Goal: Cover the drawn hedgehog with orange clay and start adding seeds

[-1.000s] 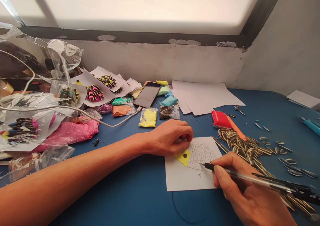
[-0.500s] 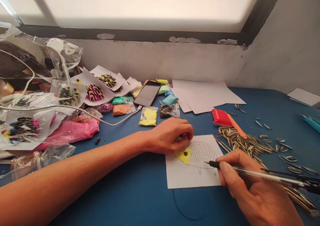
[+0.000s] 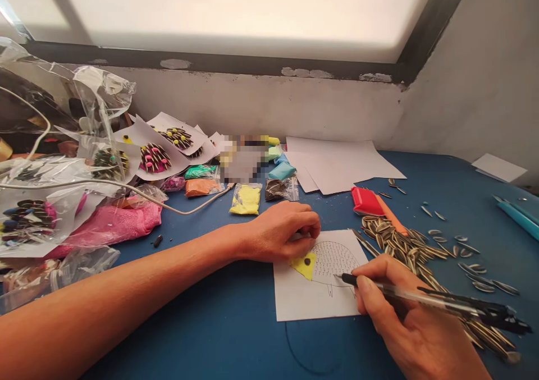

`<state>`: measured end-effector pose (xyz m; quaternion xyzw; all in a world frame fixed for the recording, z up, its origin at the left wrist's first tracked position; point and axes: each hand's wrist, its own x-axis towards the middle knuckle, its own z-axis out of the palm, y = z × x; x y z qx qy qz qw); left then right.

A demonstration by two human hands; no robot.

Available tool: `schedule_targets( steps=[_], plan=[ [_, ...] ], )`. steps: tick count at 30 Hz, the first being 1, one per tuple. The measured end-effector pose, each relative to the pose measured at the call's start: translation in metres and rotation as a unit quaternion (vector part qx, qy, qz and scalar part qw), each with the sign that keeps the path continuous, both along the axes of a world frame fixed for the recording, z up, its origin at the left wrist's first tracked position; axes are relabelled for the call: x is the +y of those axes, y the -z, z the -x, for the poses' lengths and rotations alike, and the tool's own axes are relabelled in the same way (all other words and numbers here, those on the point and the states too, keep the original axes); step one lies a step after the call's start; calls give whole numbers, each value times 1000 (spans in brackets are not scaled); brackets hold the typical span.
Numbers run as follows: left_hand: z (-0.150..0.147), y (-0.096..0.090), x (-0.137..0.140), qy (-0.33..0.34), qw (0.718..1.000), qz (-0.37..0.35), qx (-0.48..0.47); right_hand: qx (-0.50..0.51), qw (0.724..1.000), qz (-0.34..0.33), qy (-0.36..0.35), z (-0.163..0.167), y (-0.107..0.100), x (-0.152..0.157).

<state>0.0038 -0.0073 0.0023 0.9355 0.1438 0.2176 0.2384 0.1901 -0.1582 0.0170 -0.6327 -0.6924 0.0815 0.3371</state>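
A small white sheet of paper (image 3: 303,304) lies on the blue table, bearing a pen-drawn hedgehog outline with many short strokes inside its body. Flat yellow clay (image 3: 304,266) with a dark eye dot forms its pointed head. My left hand (image 3: 290,228), its fingers curled in, rests at the sheet's upper left edge; nothing shows in its fingers. In my right hand (image 3: 404,307) is a black-and-clear pen (image 3: 421,296), its tip at the lower part of the drawn body. Striped sunflower seeds (image 3: 391,239) are piled just beyond that hand.
A red clay packet (image 3: 367,200) touches the seed pile. Yellow (image 3: 245,199) and orange clay packets (image 3: 202,187) lie farther back, near a white cable (image 3: 177,209). Blank sheets (image 3: 337,164) rest by the wall. Seed-covered hedgehogs (image 3: 154,158) and plastic bags crowd the left.
The pen tip has shifted slightly left over the drawn body, with my right hand following. My left hand keeps its place on the sheet. The whole view has swung slightly.
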Motion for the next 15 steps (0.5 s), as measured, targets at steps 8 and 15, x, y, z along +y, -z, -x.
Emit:
schedule_targets(
  steps=[8,15],
  plan=[
    [1,0,2,2,1000,1,-1,-28,999,5,-36,-6,-2,1],
    [1,-1,0,1,1000,-1,3,18,998,56,-11,-12,0,3]
  ],
)
